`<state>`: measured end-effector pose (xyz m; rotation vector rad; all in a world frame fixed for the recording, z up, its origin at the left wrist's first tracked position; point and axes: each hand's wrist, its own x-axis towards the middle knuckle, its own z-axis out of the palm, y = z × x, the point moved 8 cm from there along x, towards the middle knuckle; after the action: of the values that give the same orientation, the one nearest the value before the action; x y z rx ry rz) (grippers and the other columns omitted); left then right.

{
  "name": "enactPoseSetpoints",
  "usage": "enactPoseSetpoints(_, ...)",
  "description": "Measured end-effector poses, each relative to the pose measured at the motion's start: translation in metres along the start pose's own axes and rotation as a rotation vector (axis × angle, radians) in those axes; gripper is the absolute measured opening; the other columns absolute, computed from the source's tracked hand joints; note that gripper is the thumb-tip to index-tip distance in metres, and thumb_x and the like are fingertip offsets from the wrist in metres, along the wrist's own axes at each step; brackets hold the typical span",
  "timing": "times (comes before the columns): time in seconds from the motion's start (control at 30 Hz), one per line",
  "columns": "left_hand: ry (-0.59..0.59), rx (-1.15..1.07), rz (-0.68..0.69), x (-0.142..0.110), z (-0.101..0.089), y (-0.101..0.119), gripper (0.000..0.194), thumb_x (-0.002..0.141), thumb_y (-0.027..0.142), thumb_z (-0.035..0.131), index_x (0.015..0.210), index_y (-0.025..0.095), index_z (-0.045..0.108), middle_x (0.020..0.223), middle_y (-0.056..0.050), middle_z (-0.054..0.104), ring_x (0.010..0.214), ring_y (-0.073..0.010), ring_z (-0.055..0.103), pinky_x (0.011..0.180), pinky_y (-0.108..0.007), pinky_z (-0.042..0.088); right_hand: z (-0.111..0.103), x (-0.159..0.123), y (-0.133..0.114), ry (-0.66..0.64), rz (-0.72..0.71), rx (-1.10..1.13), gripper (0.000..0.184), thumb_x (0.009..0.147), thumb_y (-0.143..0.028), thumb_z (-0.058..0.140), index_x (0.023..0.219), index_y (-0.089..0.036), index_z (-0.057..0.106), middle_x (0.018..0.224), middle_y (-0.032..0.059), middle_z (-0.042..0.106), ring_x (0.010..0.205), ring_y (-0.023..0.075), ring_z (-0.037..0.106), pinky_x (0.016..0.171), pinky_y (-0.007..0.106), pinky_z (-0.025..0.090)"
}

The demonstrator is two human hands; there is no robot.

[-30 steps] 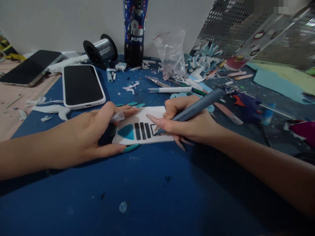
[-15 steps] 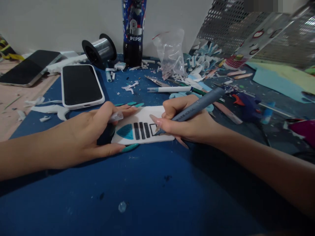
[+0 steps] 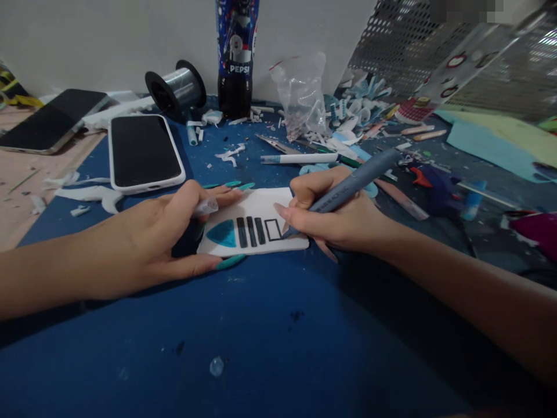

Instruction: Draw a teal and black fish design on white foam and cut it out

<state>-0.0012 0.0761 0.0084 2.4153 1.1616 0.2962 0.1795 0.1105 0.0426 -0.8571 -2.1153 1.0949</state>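
Observation:
A small white board (image 3: pixel 265 200) lies on the blue tabletop, bearing a teal pointed shape, several dark bars and a black outlined rectangle. My left hand (image 3: pixel 169 232) clasps its left end, thumb along the near edge and fingers over the far side. Between those fingers sticks out a whitish, translucent short cylinder (image 3: pixel 206 206), which looks like a marker cap. A grey-blue marker (image 3: pixel 354 184) is pinched in my right hand (image 3: pixel 333 217), its tip down at the board just right of the outlined rectangle. Part of the board's right end is hidden under this hand.
Behind the board stand a Pepsi bottle (image 3: pixel 235 64), a spool of clear line (image 3: pixel 176 90) and a plastic bag (image 3: pixel 300 93). Two phones, one in a white case (image 3: pixel 145 152), lie at left. Behind my right hand are a white pen (image 3: pixel 300 158), scraps and a glue gun (image 3: pixel 444 188).
My right hand and the marker have shifted slightly right, off the outlined rectangle, whose right side now shows. My left hand and the board stay where they were.

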Motion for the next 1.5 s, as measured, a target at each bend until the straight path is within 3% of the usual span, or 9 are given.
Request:
enactPoseSetpoints(0.13, -0.012, -0.025, -0.031, 0.0, 0.001, -0.003, 0.044, 0.094, 0.063, 0.058, 0.12, 0.031, 0.045, 0.163, -0.005, 0.049, 0.132, -0.0408, 0.065, 0.087, -0.049, 0.066, 0.0, -0.002, 0.007, 0.009, 0.058, 0.124, 0.047, 0.079, -0.004, 0.069, 0.053, -0.022, 0.033, 0.043, -0.0093, 0.034, 0.038, 0.0048, 0.039, 0.041, 0.021, 0.033)
enactPoseSetpoints(0.27, 0.003, -0.011, -0.061, 0.0, 0.002, -0.005, 0.046, 0.091, 0.067, 0.059, 0.115, 0.031, 0.046, 0.164, -0.005, 0.048, 0.126, -0.0422, 0.068, 0.083, -0.051, 0.066, 0.0, -0.004, 0.017, 0.054, 0.166, 0.318, 0.048, 0.084, -0.014, 0.078, 0.059, -0.023, 0.038, 0.044, -0.0083, 0.044, 0.036, 0.0074, 0.046, 0.035, 0.02, 0.037)
enactPoseSetpoints(0.37, 0.033, 0.003, -0.064, 0.001, 0.0, -0.005, 0.042, 0.093, 0.067, 0.056, 0.112, 0.031, 0.044, 0.164, -0.003, 0.048, 0.123, -0.0406, 0.07, 0.081, -0.051, 0.065, 0.004, -0.003, 0.016, 0.016, 0.181, 0.293, 0.047, 0.086, -0.014, 0.077, 0.059, -0.023, 0.039, 0.043, -0.0074, 0.046, 0.034, 0.0075, 0.047, 0.03, 0.019, 0.035)
enactPoseSetpoints(0.53, -0.011, 0.01, 0.01, 0.001, 0.002, 0.0, 0.039, 0.096, 0.062, 0.057, 0.112, 0.031, 0.04, 0.161, -0.005, 0.051, 0.12, -0.037, 0.072, 0.08, -0.047, 0.066, 0.007, -0.001, 0.01, -0.033, 0.081, 0.295, 0.045, 0.089, -0.011, 0.072, 0.057, -0.021, 0.041, 0.045, -0.0084, 0.045, 0.036, 0.0044, 0.048, 0.032, 0.013, 0.036)
enactPoseSetpoints(0.7, 0.019, 0.0, -0.031, 0.001, 0.0, 0.0, 0.04, 0.094, 0.065, 0.056, 0.112, 0.031, 0.041, 0.163, -0.004, 0.048, 0.124, -0.0399, 0.069, 0.078, -0.048, 0.065, 0.008, -0.001, 0.011, -0.052, 0.079, 0.268, 0.044, 0.085, -0.01, 0.073, 0.056, -0.02, 0.041, 0.045, -0.0094, 0.043, 0.035, 0.0044, 0.048, 0.033, 0.014, 0.034)
enactPoseSetpoints(0.87, -0.008, 0.036, -0.06, -0.001, 0.001, -0.006, 0.044, 0.093, 0.069, 0.054, 0.111, 0.031, 0.041, 0.161, -0.008, 0.052, 0.115, -0.0414, 0.074, 0.066, -0.046, 0.065, 0.006, 0.001, 0.008, -0.025, 0.066, 0.211, 0.046, 0.088, -0.012, 0.07, 0.057, -0.022, 0.037, 0.045, -0.0093, 0.042, 0.035, 0.006, 0.048, 0.034, 0.017, 0.037)
enactPoseSetpoints(1.07, -0.009, 0.039, -0.002, 0.0, 0.0, -0.001, 0.042, 0.096, 0.068, 0.053, 0.107, 0.031, 0.038, 0.164, -0.006, 0.047, 0.123, -0.0395, 0.07, 0.075, -0.047, 0.067, 0.005, 0.001, 0.009, 0.0, 0.062, 0.136, 0.048, 0.084, -0.011, 0.076, 0.056, -0.021, 0.039, 0.046, -0.0083, 0.041, 0.036, 0.0057, 0.045, 0.034, 0.019, 0.033)
enactPoseSetpoints(1.4, 0.096, -0.007, -0.096, -0.002, -0.001, 0.003, 0.047, 0.094, 0.075, 0.047, 0.108, 0.031, 0.042, 0.163, -0.003, 0.05, 0.124, -0.0387, 0.069, 0.081, -0.05, 0.064, 0.006, 0.001, 0.009, -0.008, 0.096, 0.259, 0.05, 0.085, -0.017, 0.081, 0.058, -0.022, 0.038, 0.045, -0.0106, 0.041, 0.033, 0.0059, 0.048, 0.03, 0.018, 0.035)
enactPoseSetpoints(1.5, 0.056, 0.0, -0.081, -0.001, 0.0, 0.001, 0.048, 0.093, 0.076, 0.05, 0.108, 0.031, 0.043, 0.162, -0.004, 0.05, 0.124, -0.0402, 0.069, 0.08, -0.05, 0.065, 0.004, 0.0, 0.01, 0.019, 0.105, 0.254, 0.05, 0.085, -0.02, 0.082, 0.06, -0.022, 0.039, 0.046, -0.0103, 0.042, 0.034, 0.0062, 0.049, 0.03, 0.018, 0.035)
